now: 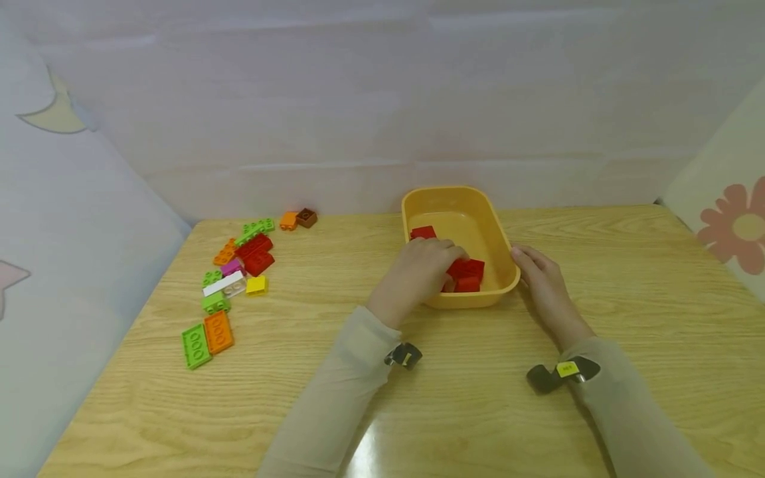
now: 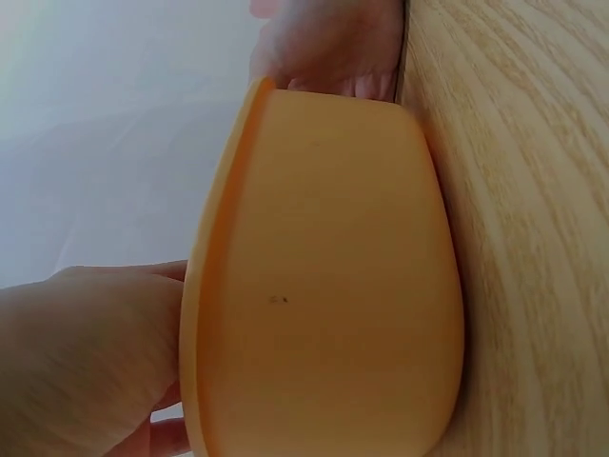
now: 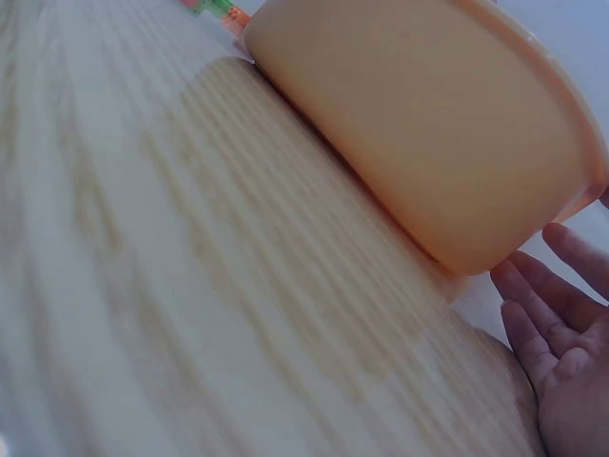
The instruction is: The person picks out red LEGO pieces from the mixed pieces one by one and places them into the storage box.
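Observation:
A yellow plastic tub (image 1: 460, 300) stands on the table, with several red toy bricks (image 1: 468, 285) inside at its near end. My left hand (image 1: 421, 269) reaches over the tub's left rim, fingers and thumb curled about a red brick (image 1: 472, 268); the fingertips are partly hidden. In the left wrist view the tub's outer wall (image 2: 324, 257) covers what those fingers hold. Against the tub's right side rests my right hand (image 1: 544, 282), fingertips at the rim. The right wrist view shows its fingers (image 3: 538, 286) fairly straight, touching the tub's corner.
Loose toy bricks lie at the table's left: green plates (image 1: 196, 346), orange plates (image 1: 218, 332), red bricks (image 1: 257, 253), a white brick (image 1: 224, 284) and a yellow brick (image 1: 257, 286). An orange brick (image 1: 289, 221) and a brown brick (image 1: 307, 218) sit near the back edge, before a draped wall (image 1: 358, 106).

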{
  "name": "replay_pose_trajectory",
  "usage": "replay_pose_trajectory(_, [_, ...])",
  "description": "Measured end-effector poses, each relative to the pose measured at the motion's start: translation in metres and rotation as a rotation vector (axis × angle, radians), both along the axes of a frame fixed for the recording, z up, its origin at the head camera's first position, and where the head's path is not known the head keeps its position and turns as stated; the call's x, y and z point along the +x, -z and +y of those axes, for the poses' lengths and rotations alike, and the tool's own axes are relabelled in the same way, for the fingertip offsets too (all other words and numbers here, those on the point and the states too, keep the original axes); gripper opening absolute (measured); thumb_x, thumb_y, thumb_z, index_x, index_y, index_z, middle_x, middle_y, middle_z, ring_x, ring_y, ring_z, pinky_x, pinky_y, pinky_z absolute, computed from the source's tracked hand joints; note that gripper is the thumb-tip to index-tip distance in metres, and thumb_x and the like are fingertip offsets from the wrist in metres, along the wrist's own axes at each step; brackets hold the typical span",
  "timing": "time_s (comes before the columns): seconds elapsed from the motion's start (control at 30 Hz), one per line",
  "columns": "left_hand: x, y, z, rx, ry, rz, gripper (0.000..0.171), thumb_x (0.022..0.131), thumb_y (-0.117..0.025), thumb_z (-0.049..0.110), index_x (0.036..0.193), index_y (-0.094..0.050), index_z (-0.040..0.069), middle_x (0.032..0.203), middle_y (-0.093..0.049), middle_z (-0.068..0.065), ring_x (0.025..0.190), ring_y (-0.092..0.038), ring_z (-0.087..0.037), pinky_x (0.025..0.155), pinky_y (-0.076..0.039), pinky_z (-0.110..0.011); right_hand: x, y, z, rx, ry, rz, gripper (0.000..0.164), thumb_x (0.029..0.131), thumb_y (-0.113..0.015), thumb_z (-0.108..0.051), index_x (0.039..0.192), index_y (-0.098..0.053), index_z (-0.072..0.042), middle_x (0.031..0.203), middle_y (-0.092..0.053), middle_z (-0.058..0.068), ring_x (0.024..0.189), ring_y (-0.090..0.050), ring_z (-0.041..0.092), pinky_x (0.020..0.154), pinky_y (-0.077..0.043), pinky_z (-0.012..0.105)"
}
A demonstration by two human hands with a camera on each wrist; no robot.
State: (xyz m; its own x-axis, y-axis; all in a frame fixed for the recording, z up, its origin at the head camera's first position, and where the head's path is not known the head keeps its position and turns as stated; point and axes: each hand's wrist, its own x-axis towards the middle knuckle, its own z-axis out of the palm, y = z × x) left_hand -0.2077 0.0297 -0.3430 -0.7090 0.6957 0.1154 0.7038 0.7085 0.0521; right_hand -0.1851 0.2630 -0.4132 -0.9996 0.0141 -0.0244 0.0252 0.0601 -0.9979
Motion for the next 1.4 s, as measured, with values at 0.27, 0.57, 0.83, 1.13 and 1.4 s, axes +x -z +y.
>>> replay_pose_trajectory(0.27, [-0.005,-0.006,0.0,0.032,-0.004,0.037,0.03,0.097,-0.066,0.025,0.126,-0.067,0.021,0.115,-0.068,0.007,0.099,-0.063,-0.01,0.088,-0.047,-0.027,-0.001,0.0,0.003,-0.008,0.003,0.008,0.064,0.101,-0.053,-0.045,0.144,-0.045,0.002,0.144,-0.043,0.009,0.126,-0.048,0.012,0.096,-0.044,0.015])
replay_pose_trajectory(0.57, [-0.004,-0.008,0.0,0.148,-0.074,0.127,0.023,0.099,-0.06,0.022,0.12,-0.071,0.023,0.11,-0.071,0.009,0.096,-0.064,-0.012,0.089,-0.048,-0.028,-0.003,-0.001,0.002,-0.109,-0.012,0.038,0.047,0.102,-0.055,-0.037,0.133,-0.054,-0.001,0.132,-0.051,0.002,0.117,-0.053,0.009,0.091,-0.047,0.013])
replay_pose_trajectory(0.83, [0.013,-0.016,-0.009,0.243,-0.115,0.099,0.023,0.099,-0.056,0.017,0.114,-0.072,0.022,0.107,-0.071,0.01,0.091,-0.064,-0.011,0.078,-0.049,-0.024,-0.004,0.003,-0.005,-0.145,-0.036,0.019,0.051,0.102,-0.056,-0.037,0.136,-0.052,0.001,0.137,-0.047,0.005,0.116,-0.054,0.012,0.092,-0.047,0.015])
replay_pose_trajectory(1.13, [0.012,-0.017,-0.048,0.141,-0.141,0.123,0.023,0.098,-0.055,0.013,0.113,-0.071,0.018,0.109,-0.07,0.005,0.105,-0.064,-0.016,0.093,-0.048,-0.035,-0.002,0.003,-0.006,-0.092,-0.024,0.012,0.059,0.101,-0.055,-0.041,0.14,-0.047,0.002,0.141,-0.045,0.008,0.118,-0.052,0.011,0.092,-0.046,0.014])
replay_pose_trajectory(1.4, [0.011,-0.004,-0.093,0.097,-0.133,0.143,0.023,0.094,-0.059,0.008,0.111,-0.072,0.015,0.111,-0.071,0.0,0.1,-0.066,-0.022,0.085,-0.052,-0.038,-0.002,0.004,-0.002,-0.152,-0.014,0.029,0.049,0.101,-0.057,-0.037,0.134,-0.053,0.0,0.138,-0.047,0.006,0.117,-0.052,0.011,0.091,-0.047,0.014])
